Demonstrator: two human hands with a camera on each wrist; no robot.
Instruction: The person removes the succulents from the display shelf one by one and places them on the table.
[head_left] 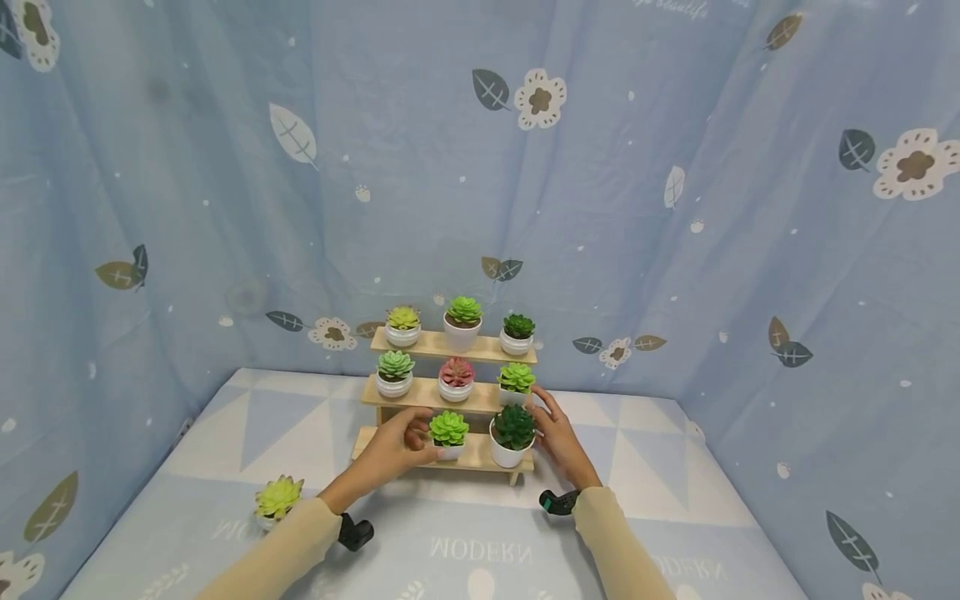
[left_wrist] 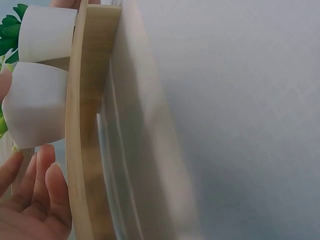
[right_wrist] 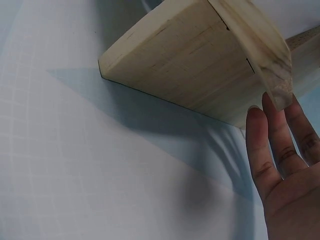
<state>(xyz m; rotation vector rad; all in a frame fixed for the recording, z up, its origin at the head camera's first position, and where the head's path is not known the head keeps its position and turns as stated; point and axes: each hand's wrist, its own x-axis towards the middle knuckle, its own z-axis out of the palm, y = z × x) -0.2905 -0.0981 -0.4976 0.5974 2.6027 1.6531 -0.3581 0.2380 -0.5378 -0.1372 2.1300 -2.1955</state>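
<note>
On the bottom shelf (head_left: 478,451), the left hand (head_left: 393,447) holds a bright-green succulent (head_left: 448,430).

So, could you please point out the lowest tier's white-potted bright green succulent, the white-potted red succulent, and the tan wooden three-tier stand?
White-potted bright green succulent (head_left: 448,431): head view, leaves.
White-potted red succulent (head_left: 456,376): head view, leaves.
Tan wooden three-tier stand (head_left: 486,397): head view, bare middle board.
</note>
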